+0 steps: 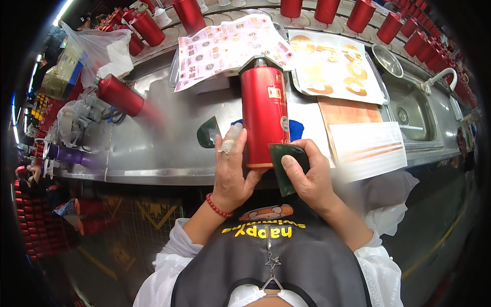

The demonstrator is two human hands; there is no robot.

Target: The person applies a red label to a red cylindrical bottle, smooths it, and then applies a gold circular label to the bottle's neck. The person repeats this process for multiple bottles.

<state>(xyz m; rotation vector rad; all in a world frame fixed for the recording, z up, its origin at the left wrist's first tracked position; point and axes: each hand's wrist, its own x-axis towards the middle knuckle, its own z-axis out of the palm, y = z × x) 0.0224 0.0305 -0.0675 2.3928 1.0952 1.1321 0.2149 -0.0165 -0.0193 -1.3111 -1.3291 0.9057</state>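
A glossy red bottle point(262, 110) with small gold labels lies in front of me, its neck pointing away and resting in a dark angular holder point(261, 62). My left hand point(231, 171) steadies the bottle's left side near its base; one finger is wrapped in a pale bandage. Held between the thumb and fingers of my right hand point(309, 174) is a dark green scraper point(286, 166), its flat edge against the bottle's lower right side. Blue cloth point(296, 130) shows beneath the bottle. A second dark green piece point(208, 133) sits left of my left hand.
Pink printed sheets point(230, 46) and a tray with gold ring-shaped stickers point(353, 64) lie at the far side. A white sheet with copper strips point(368, 153) is right, near a sink point(414, 120). Another red bottle point(120, 94) is at left; several stand on a conveyor behind.
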